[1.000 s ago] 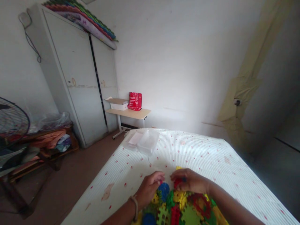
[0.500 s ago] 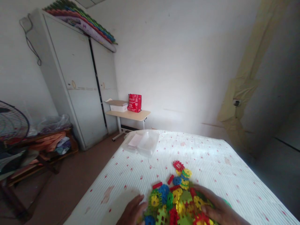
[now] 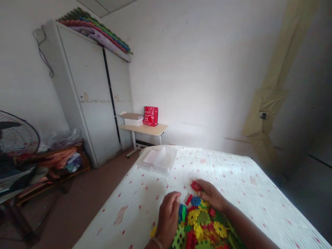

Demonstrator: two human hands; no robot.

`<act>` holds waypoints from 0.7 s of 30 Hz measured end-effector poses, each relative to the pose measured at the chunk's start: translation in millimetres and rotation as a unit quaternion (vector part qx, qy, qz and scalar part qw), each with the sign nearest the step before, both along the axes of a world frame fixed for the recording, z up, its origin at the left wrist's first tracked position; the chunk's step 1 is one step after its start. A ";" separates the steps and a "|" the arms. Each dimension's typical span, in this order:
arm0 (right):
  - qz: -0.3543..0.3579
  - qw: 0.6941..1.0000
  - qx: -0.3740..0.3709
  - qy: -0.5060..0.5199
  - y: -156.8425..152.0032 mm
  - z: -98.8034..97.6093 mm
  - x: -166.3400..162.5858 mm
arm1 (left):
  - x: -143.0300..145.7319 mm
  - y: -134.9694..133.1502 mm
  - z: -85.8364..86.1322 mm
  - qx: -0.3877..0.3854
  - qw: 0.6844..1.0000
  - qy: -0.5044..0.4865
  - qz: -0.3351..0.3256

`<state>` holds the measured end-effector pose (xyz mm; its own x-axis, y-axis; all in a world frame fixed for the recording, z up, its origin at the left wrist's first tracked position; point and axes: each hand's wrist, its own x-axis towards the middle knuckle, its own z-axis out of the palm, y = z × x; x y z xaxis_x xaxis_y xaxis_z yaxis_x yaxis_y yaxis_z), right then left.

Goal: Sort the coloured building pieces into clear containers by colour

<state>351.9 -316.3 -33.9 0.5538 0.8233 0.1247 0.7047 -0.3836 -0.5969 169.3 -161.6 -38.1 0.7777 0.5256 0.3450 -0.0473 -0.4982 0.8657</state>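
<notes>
A heap of plastic interlocking toy pieces (image 3: 203, 218) in red, yellow, green and blue lies at the near edge of the table. My left hand (image 3: 169, 213) stands on edge along the heap's left side, its fingers held out and slightly curved, gripping nothing that I can see. At the far end of the heap, my right hand (image 3: 212, 195) is open over a red notched piece (image 3: 195, 186), fingertips touching it and partly covering it. Beside that lie a small red bar (image 3: 189, 199) and a blue disc (image 3: 195, 201). Both forearms hide parts of the heap.
The table (image 3: 228, 173) has a white ribbed cover with red dots. A clear plastic box (image 3: 165, 160) with its lid stands at the far left corner. Behind it, a small table (image 3: 147, 129) bears a red bag (image 3: 150, 116) and a white carton (image 3: 132, 120). A fan (image 3: 20, 135) is at far left.
My right hand has moved from the heap's right side to its far end, onto the red notched piece. My left hand has come forward and right against the heap. The view has shifted slightly.
</notes>
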 end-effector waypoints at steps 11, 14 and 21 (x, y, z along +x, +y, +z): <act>0.149 0.977 -0.010 0.152 -17.0 46.2 -66.2 | 37.0 67.1 44.7 0.308 0.941 0.080 0.112; 0.076 0.985 0.018 0.154 -18.6 48.2 -60.4 | 55.8 81.5 58.2 0.360 0.911 0.166 0.116; 0.018 0.989 0.060 0.132 -24.7 47.1 -46.9 | 81.5 83.4 60.7 0.366 0.897 0.230 0.091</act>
<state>305.0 -341.0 13.2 0.5499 0.8316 0.0778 0.5308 -0.2760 -0.8013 250.8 -78.2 22.6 0.8505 0.4215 0.3147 0.3702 -0.9046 0.2112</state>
